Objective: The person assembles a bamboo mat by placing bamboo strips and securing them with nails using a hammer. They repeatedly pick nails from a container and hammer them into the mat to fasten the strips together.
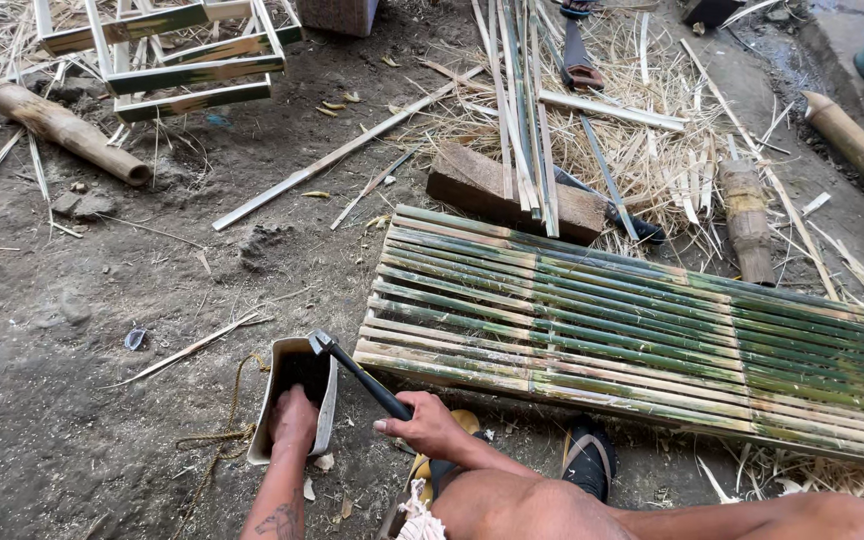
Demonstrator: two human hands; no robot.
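1. A slatted bamboo panel (632,335) is lying on the dirt ground (72,380), its near left corner beside the hands.
2. The left hand (294,420) is reaching into a cut container (297,395); its fingers are hidden, so I cannot tell their grip.
3. The right hand (427,428) is clenching a hammer (357,375) handle; a glancing swing could bruise the other hand.

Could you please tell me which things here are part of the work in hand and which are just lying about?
In hand: left hand in the container; right hand holding the hammer; slat panel.

Lying about: bamboo pole, wooden block, slat frames, loose strips.
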